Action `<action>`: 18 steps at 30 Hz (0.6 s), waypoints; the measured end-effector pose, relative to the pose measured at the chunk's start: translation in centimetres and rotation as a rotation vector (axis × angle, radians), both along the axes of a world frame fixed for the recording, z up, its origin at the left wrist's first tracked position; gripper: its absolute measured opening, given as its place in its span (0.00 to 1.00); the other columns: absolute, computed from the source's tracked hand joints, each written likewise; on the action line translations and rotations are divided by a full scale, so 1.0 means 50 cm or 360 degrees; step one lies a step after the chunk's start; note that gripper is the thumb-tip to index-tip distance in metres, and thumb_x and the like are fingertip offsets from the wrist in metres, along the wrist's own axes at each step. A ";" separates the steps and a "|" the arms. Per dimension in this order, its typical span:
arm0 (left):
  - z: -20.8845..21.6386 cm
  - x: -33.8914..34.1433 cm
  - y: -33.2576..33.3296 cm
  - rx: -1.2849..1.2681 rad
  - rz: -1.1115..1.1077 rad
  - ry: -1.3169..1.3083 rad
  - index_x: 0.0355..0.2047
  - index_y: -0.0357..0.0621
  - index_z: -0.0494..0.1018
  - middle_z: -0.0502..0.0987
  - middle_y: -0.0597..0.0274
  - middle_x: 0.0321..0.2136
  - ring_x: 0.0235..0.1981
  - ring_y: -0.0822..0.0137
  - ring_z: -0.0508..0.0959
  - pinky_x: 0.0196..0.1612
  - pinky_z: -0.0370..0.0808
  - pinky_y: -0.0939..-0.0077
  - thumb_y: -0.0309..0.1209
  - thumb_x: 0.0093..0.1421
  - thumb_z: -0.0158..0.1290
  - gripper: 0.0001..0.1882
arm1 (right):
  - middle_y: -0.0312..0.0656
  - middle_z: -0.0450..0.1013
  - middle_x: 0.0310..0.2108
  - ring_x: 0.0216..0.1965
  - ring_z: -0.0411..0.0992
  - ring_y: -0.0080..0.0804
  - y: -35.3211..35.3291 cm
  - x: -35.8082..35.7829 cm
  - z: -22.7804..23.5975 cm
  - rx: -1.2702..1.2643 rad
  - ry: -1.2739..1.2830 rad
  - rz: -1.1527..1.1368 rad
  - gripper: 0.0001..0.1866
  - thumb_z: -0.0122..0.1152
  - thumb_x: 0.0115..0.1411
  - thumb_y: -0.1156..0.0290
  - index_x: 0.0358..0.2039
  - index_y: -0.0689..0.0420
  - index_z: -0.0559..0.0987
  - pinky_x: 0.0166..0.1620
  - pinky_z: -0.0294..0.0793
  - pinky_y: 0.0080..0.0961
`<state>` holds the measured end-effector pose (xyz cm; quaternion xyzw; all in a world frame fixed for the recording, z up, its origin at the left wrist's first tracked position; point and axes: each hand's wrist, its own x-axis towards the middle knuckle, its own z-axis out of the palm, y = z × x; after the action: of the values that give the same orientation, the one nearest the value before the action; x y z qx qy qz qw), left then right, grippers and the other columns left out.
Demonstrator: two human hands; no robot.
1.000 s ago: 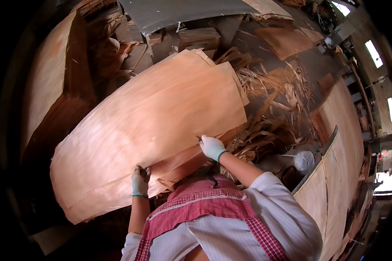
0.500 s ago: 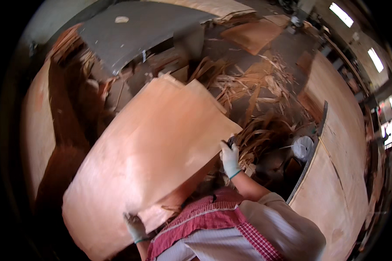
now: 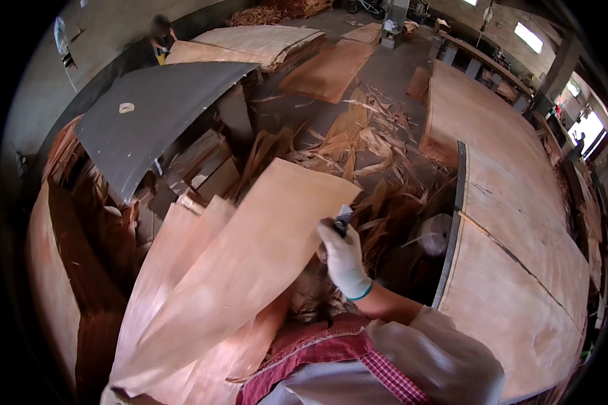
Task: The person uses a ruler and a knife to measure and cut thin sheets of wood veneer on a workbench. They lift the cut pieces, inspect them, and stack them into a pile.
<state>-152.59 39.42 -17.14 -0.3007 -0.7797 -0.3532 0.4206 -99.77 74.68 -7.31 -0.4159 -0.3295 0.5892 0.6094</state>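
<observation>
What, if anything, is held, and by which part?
The right hand holds a dark-handled tool by its handle and seemingly a tan wood sheet by its right edge; the left hand shows too little to tell.

There are one gloved right hand (image 3: pixel 346 262), one black-handled tool (image 3: pixel 341 225), one red apron (image 3: pixel 311 347) and one raised veneer sheet (image 3: pixel 250 253), with the sheets beneath (image 3: pixel 157 260) overlapping too much to count. Further off are one dark grey board (image 3: pixel 165 101), one white bundle (image 3: pixel 436 231) and, back left, one co-worker (image 3: pixel 162 42); the wood strips (image 3: pixel 385 145) are too tangled to number
</observation>
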 end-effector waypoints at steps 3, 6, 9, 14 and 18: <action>0.131 0.116 0.198 0.0250 -0.0316 -0.0275 0.49 0.33 0.69 0.73 0.53 0.44 0.45 0.61 0.74 0.53 0.69 0.72 0.33 0.64 0.48 0.18 | 0.29 0.67 0.21 0.18 0.63 0.17 0.060 0.109 -0.025 -0.0068 0.0077 -0.0310 0.06 0.59 0.60 0.69 0.32 0.56 0.73 0.19 0.59 0.15; 0.238 0.237 0.428 0.0463 -0.0645 -0.0578 0.51 0.31 0.67 0.71 0.50 0.50 0.48 0.60 0.74 0.57 0.69 0.71 0.36 0.65 0.48 0.21 | 0.29 0.66 0.22 0.18 0.63 0.16 0.099 0.212 -0.041 -0.0124 0.0053 -0.0608 0.06 0.59 0.61 0.67 0.33 0.54 0.73 0.19 0.59 0.15; 0.297 0.380 0.686 0.0862 -0.0976 -0.0985 0.54 0.32 0.65 0.71 0.50 0.50 0.48 0.61 0.73 0.57 0.68 0.71 0.33 0.65 0.48 0.21 | 0.27 0.64 0.21 0.15 0.61 0.14 0.155 0.316 -0.069 -0.0197 0.0032 -0.0818 0.06 0.59 0.61 0.66 0.36 0.51 0.72 0.16 0.59 0.13; 0.228 0.518 1.103 0.0802 -0.1597 -0.1377 0.54 0.30 0.64 0.71 0.54 0.47 0.46 0.66 0.72 0.54 0.67 0.73 0.31 0.65 0.48 0.20 | 0.24 0.59 0.17 0.14 0.56 0.12 0.312 0.479 -0.069 0.0084 -0.0099 -0.1319 0.08 0.56 0.63 0.61 0.30 0.48 0.70 0.17 0.53 0.12; 0.204 0.693 1.449 0.0391 -0.1974 -0.1488 0.50 0.31 0.66 0.72 0.58 0.44 0.45 0.70 0.70 0.49 0.67 0.76 0.33 0.64 0.49 0.19 | 0.26 0.62 0.19 0.16 0.56 0.12 0.425 0.615 -0.070 0.0141 -0.0119 -0.1608 0.09 0.55 0.63 0.62 0.28 0.51 0.72 0.18 0.53 0.13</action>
<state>-117.94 111.89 -6.92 -0.4526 -0.5209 -0.6971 -0.1947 -69.01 95.92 -10.79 -0.5180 -0.1335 0.1912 0.8230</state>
